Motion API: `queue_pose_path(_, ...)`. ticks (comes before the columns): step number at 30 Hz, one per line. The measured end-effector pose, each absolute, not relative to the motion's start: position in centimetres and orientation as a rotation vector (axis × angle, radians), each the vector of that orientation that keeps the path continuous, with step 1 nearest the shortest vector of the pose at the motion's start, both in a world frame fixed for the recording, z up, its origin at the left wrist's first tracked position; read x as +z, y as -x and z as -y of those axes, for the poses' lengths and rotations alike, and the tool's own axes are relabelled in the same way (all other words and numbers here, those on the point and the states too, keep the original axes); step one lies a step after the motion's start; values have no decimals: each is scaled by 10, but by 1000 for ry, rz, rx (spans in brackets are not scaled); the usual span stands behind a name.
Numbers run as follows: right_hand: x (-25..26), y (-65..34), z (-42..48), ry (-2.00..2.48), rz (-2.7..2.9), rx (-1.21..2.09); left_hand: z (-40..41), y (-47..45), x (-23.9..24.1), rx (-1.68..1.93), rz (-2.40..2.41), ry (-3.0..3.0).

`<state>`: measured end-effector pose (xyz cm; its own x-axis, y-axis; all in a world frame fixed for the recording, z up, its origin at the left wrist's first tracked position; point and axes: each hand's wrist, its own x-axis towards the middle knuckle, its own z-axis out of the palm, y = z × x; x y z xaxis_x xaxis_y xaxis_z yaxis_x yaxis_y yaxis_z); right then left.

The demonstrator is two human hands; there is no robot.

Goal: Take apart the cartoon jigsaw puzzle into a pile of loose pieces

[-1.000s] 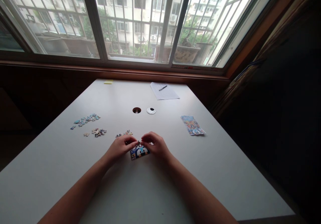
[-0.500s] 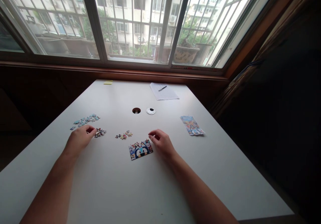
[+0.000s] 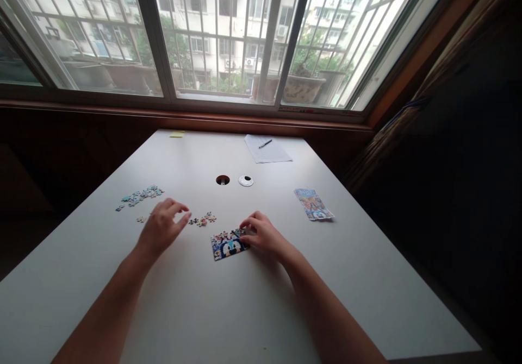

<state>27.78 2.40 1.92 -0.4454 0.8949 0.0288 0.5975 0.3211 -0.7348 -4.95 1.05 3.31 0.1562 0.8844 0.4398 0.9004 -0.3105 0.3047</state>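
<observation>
A partly assembled jigsaw puzzle [image 3: 228,246] with a blue cartoon face lies flat on the white table. Its top edge is uneven. My right hand [image 3: 261,234] is closed at its upper right corner, thumb and fingers over that edge; any loose piece between them is hidden. My left hand [image 3: 165,224] hovers to the left, index finger and thumb apart with nothing visible between them. Just right of its fingertips lies a small group of loose jigsaw pieces [image 3: 203,220]. Behind it is a larger pile of bluish jigsaw pieces [image 3: 142,195]. The hand partly hides other pieces.
A creased picture sheet [image 3: 313,205] lies at the right. Farther back are a round cable hole [image 3: 223,180], its white cover [image 3: 246,181], papers [image 3: 267,152] with a pen [image 3: 265,143], and yellow sticky notes [image 3: 177,134]. A barred window stands beyond the table.
My left hand has moved right, from beside the dark pieces to over them, and its fingers have opened. My right hand has shifted slightly down and left onto the puzzle's corner.
</observation>
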Motion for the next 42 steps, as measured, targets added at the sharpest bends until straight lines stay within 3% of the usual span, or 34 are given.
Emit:
queue_pose_path(6,17,-277,-23,1315,2163,864,8,-16,27,-700,1636,2849)
queue_pose_path(26,15,-272,-24,1141,2077,746,4,-23,17,-806,1772,2928)
queue_pose_path(36,10,-268,-21,1062,2269,394,4,-21,21,-801,1798,2975)
queue_pose_path(42,24,-274,-16,1053,2381,428,6,-15,27,-884,1770,3005)
